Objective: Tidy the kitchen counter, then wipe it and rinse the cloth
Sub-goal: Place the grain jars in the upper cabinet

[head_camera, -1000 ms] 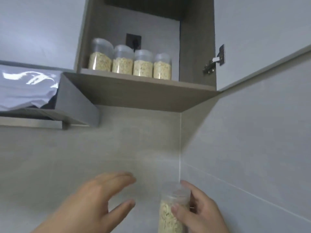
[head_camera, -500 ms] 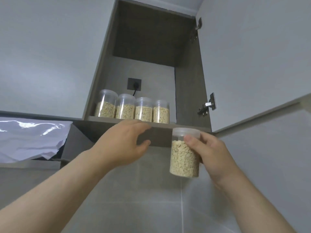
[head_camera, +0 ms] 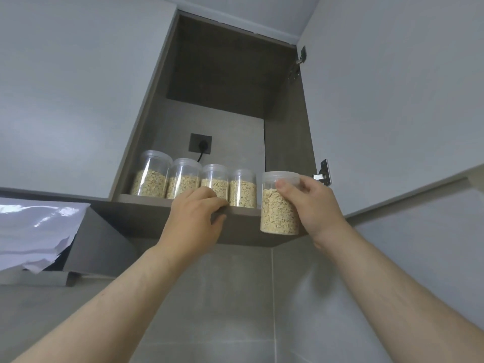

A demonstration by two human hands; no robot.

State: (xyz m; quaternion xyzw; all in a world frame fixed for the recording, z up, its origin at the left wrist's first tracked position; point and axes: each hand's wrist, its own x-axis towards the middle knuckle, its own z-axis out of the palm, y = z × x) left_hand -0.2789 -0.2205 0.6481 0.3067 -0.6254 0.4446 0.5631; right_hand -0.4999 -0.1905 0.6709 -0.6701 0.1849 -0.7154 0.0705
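Head view. Grasps a clear round plastic jar of oat flakes with a translucent lid (head_camera: 279,205) in the grip of the right hand (head_camera: 318,205), up in the air just in front of the right end of the grey-brown wooden cabinet shelf (head_camera: 146,201), not yet set down. Clamps the left hand (head_camera: 193,218) on that shelf's front lip, fingers over, thumb under, just beside the standing jars.

Could catch the jar's base on the lip and tip it. Could nudge the nearest standing jar (head_camera: 243,188) and topple the row, with little room left between it and the cabinet's side wall. Might lose the jar through a hold so high, near the lid.

Counts five such jars: four on the shelf, one in hand. Counts two hands, one black wall socket with a plug (head_camera: 201,143), one crumpled white sheet (head_camera: 34,231) at the left.
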